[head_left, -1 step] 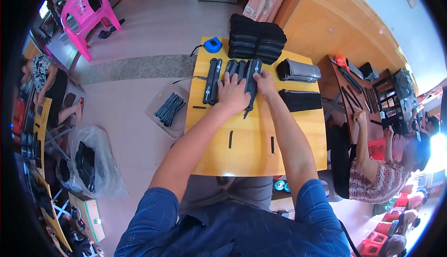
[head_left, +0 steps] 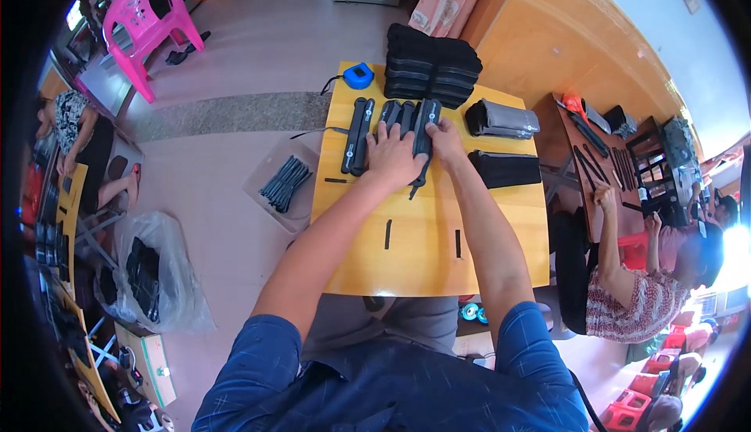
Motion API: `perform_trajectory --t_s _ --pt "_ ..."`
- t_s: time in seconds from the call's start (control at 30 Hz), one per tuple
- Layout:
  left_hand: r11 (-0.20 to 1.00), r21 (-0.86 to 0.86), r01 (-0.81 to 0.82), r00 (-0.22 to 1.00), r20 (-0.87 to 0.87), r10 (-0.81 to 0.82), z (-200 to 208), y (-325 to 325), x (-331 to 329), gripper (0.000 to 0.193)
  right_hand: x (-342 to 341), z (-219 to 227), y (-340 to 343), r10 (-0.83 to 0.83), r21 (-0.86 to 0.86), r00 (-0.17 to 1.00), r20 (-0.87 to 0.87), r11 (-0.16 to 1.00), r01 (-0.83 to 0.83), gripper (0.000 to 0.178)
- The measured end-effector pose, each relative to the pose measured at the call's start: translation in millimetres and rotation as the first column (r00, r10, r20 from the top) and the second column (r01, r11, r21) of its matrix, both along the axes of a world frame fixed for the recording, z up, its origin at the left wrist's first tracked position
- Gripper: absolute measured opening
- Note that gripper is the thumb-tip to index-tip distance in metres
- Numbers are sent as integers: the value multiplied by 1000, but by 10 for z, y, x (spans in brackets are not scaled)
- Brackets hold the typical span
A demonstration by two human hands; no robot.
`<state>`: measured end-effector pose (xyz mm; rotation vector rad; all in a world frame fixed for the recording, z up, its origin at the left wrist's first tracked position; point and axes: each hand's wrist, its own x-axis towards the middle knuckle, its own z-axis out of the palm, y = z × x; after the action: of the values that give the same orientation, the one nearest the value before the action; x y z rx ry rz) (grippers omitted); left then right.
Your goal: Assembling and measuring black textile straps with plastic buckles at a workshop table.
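On the yellow table (head_left: 422, 268), my left hand (head_left: 393, 158) lies with its fingers spread over several black padded strips (head_left: 399, 111) set side by side. My right hand (head_left: 446, 141) grips the right edge of the rightmost black padded strip (head_left: 423, 131), thumb on top; its lower fingers are partly hidden. A narrow dark tail pokes out from the strip's near end. Left of my left hand lies a pair of long black padded strips (head_left: 357, 136) with small white print. What kind of article these are I cannot make out.
Behind my hands stands a stack of black folded bundles (head_left: 432, 64), with a blue tape measure (head_left: 359, 76) to its left. Grey and black bundles (head_left: 504, 168) lie at the right. A bin of black straps (head_left: 285, 184) sits left; a co-worker (head_left: 637, 295) sits right.
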<state>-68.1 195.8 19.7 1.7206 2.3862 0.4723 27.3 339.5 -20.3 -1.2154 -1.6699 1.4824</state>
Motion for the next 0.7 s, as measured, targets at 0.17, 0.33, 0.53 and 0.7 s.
perform_trajectory --t_s 0.17,0.33,0.53,0.7 --pt "987 131 -97 992 99 84 -122 43 27 61 -56 136 -156 -44 -207 971 -233 978 -5 30" --pt "983 149 -108 984 157 84 -113 45 17 53 -70 267 -231 -94 -241 947 -308 970 18 31" --pt "990 114 -81 944 328 39 119 175 -142 54 -36 269 -99 6 37 946 -325 999 6 22" --pt "832 498 -246 886 463 -15 170 460 -308 47 -110 471 -235 138 127 979 -152 985 -119 25"
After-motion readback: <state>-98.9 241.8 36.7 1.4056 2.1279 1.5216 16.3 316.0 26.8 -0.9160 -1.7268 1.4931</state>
